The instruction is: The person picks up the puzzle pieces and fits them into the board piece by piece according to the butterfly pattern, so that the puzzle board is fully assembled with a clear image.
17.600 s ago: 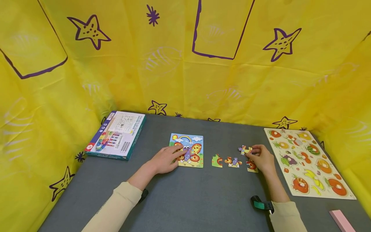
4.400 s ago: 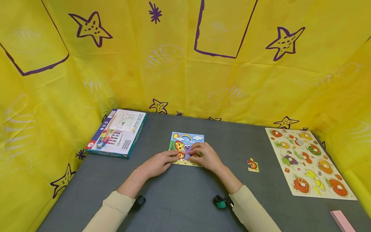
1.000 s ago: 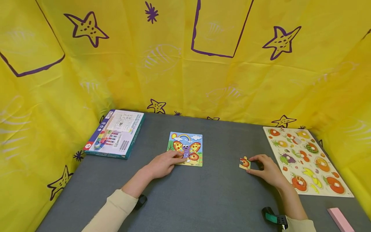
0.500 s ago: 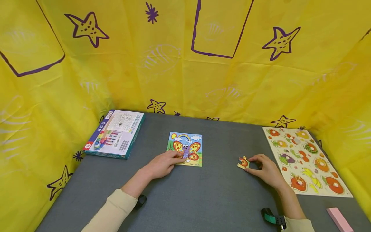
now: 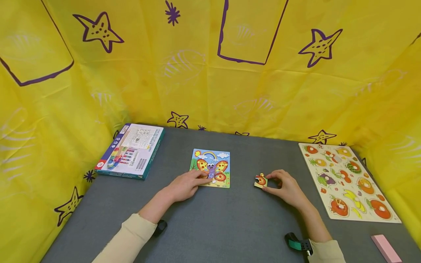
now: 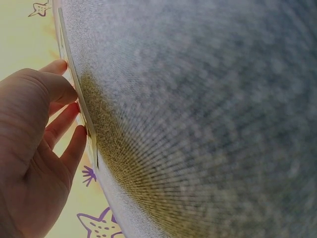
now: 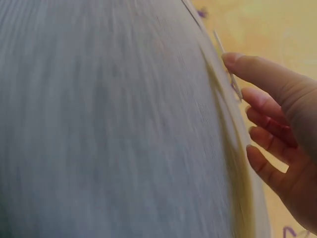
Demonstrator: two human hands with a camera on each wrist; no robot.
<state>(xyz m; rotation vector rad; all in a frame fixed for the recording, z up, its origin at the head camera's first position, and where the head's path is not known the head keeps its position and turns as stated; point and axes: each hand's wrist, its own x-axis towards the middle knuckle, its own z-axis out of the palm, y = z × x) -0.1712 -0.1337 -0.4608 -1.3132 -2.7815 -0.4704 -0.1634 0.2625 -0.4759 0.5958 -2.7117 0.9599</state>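
A square jigsaw puzzle (image 5: 221, 178) with a purple butterfly, a rainbow and a sun lies on the grey table, left of centre. On its lower left part rest the fingertips of my left hand (image 5: 185, 185), hiding that area. In the left wrist view, the puzzle shows edge-on as a thin board (image 6: 71, 49), with the thumb along its near edge. My right hand (image 5: 285, 186) pinches a small jigsaw piece (image 5: 260, 180) with red and orange rings between thumb and fingertips. The right wrist view shows this piece (image 7: 236, 87) edge-on, close over the table, apart from the puzzle.
At the back left lies a boxed toy (image 5: 131, 151). A fruit peg board (image 5: 348, 182) lies on the right side of the table, with a pink block (image 5: 386, 248) at the front right. Yellow cloth (image 5: 210, 84) hangs around the back and sides.
Earlier, several loose pieces lay right of the puzzle; now only the pinched one is outside it. Over the last second my right hand has carried it left. My left hand stays put.
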